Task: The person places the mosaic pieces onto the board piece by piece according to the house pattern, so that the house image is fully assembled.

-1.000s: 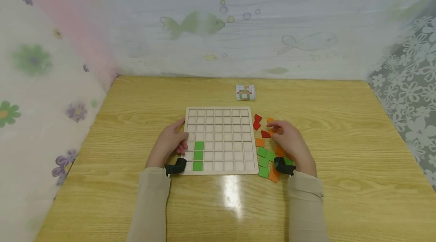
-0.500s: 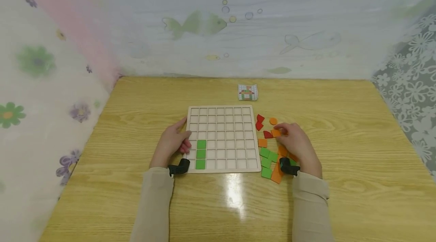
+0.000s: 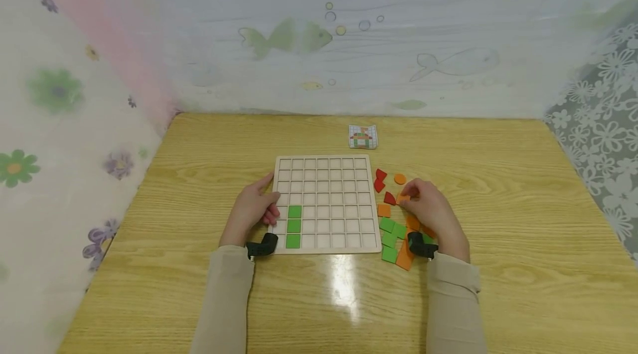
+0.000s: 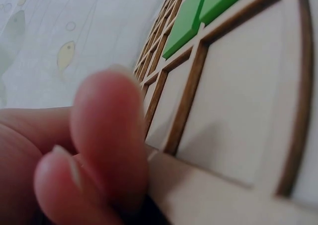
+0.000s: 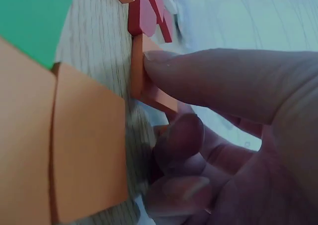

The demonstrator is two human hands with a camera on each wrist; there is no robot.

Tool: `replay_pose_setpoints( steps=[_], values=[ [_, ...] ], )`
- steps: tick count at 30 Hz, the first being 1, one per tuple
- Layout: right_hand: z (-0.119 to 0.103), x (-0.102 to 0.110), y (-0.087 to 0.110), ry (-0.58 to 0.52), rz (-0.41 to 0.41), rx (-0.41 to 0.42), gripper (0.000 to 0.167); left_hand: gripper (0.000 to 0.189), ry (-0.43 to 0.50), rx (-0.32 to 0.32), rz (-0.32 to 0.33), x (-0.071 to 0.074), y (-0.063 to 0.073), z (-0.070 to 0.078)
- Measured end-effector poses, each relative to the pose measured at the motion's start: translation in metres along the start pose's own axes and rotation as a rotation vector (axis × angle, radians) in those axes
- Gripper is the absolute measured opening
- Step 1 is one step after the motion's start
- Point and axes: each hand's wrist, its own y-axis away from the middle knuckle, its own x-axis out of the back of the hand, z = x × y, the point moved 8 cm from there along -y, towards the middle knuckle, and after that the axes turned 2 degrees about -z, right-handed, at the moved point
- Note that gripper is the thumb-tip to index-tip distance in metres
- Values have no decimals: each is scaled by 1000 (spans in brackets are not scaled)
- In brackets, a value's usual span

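A pale wooden grid board (image 3: 329,249) lies on the table, with green square tiles (image 3: 294,226) in one column near its left side. My left hand (image 3: 251,207) holds the board's left edge, thumb at the rim and index finger stretched along the side. In the left wrist view, curled fingertips (image 4: 107,130) show close to the frame. Right of the board, my right hand (image 3: 431,210) pinches an orange square tile (image 5: 139,68), thumb on its face and other fingers beyond it. That tile stays low by the table, right beside a red quarter-round piece (image 3: 390,198).
Loose green tiles (image 3: 386,225) and orange tiles (image 3: 405,258) lie partly under my right wrist. An orange disc (image 3: 400,179) and red pieces (image 3: 380,175) sit farther back. A small pattern card (image 3: 363,137) lies behind the board, near the wall (image 3: 299,82).
My right hand has drawn back slightly from the orange disc and taken the orange square tile between thumb and fingers. The red piece beside it shifted slightly left. My left hand keeps its place.
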Motion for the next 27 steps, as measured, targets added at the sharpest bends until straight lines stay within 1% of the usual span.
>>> replay_pose_setpoints(
  steps=[7, 10, 13, 16, 19, 22, 27],
  values=[
    [-3, -1, -1, 47, -8, 14, 29, 57, -1, -14, 8, 1, 0, -2],
    [-2, 0, -2, 60, 8, -6, 29, 56, 0, -20, 10, 1, -1, -2],
    [0, 2, -2, 27, 33, -42, 32, 56, -1, -24, 12, 1, -1, -1],
    [0, 5, -2, -17, 66, -56, 36, 55, -3, -22, 11, 1, -1, 0],
    [-2, 7, -3, -23, 108, -29, 35, 55, -11, -18, 6, 1, -2, -1],
    [-8, 7, -4, -29, 132, 2, 33, 55, -14, -16, 2, 0, -2, -1],
    [-19, -2, -7, -49, 100, 35, 29, 55, -25, -16, 6, 0, -3, -2]
  ],
)
